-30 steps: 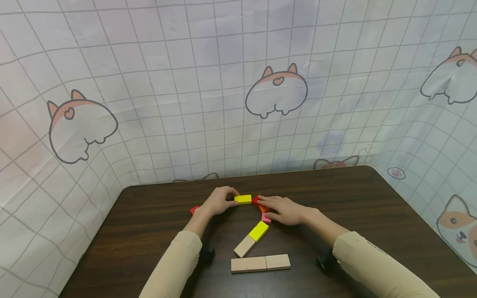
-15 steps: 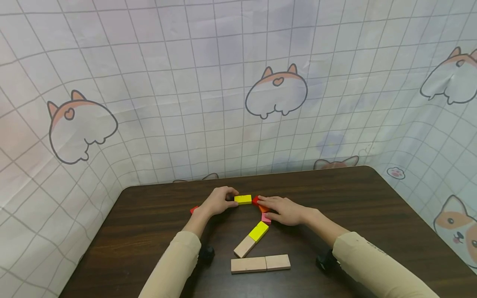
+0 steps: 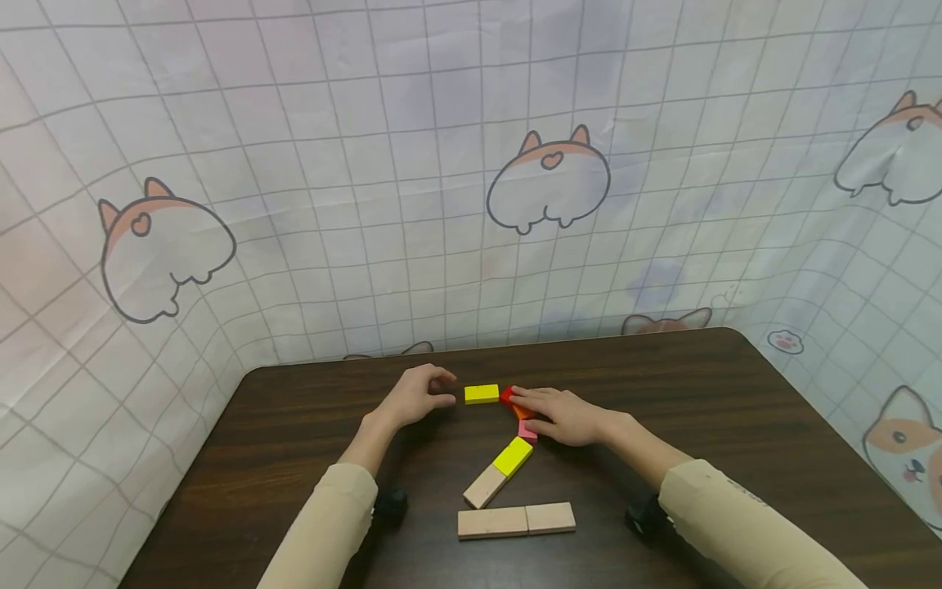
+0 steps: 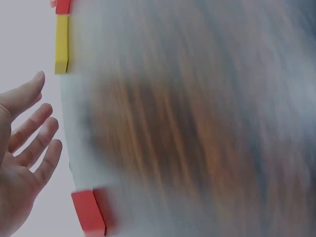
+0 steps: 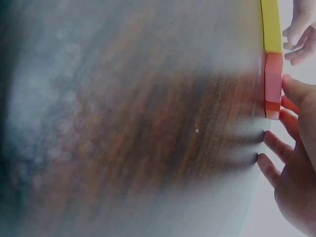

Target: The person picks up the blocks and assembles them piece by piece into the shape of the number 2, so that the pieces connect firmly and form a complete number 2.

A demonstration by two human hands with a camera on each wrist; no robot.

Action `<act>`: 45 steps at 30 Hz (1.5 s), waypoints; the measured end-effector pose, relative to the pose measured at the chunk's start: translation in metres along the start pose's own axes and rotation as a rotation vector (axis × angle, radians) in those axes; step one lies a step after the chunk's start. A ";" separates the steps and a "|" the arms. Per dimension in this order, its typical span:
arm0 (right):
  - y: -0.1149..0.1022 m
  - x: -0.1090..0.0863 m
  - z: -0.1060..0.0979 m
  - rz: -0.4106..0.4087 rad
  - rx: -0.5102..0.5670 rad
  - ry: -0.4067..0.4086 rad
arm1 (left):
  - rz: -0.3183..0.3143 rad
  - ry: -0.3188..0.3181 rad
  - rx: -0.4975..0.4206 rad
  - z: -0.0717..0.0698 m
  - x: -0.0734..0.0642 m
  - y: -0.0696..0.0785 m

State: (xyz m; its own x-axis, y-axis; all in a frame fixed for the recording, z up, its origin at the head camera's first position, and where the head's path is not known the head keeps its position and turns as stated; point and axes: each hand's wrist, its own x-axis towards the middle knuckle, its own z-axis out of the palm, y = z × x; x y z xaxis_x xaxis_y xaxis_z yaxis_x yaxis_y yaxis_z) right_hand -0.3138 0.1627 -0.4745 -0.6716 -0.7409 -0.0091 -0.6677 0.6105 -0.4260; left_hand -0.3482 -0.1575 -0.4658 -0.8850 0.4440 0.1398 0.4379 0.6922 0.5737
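My left hand (image 3: 414,396) hovers left of a yellow block (image 3: 482,394), fingers relaxed, nothing in its grasp. In the left wrist view that same hand lies between the yellow block (image 4: 61,44) and a red block (image 4: 89,212); the head view hides this red block behind the arm. My right hand (image 3: 562,417) rests on a curved row of a red block (image 3: 506,396), an orange block (image 3: 522,412) and a pink block (image 3: 527,431). Its fingers partly cover them, and the thumb is right at the pink block (image 5: 273,86) in the right wrist view.
Below the pink block, a bright yellow block (image 3: 513,456) and a plain wooden block (image 3: 486,487) form a slanting line. Nearer the front, two plain wooden blocks (image 3: 491,522) lie end to end. The dark table (image 3: 294,474) is backed by a patterned cloth (image 3: 368,245).
My left hand has let go of the yellow block and moved left, away from it. Its arm now covers the red block at the left. My right hand has stayed in place.
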 end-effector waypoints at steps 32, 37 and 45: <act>0.002 0.000 0.000 0.007 -0.002 0.000 | -0.230 -0.034 -0.115 -0.056 -0.065 -0.058; 0.002 0.001 0.001 0.002 0.000 0.005 | -0.233 -0.048 -0.143 -0.056 -0.070 -0.061; 0.001 0.002 0.002 0.006 -0.007 0.000 | -0.179 -0.072 -0.188 -0.053 -0.072 -0.069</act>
State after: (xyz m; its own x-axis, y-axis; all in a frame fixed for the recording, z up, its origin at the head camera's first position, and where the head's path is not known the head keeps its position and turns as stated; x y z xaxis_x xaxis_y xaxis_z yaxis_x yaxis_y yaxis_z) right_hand -0.3153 0.1608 -0.4763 -0.6756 -0.7372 -0.0118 -0.6660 0.6171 -0.4191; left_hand -0.3232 -0.2674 -0.4722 -0.9294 0.3678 -0.0311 0.2324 0.6484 0.7249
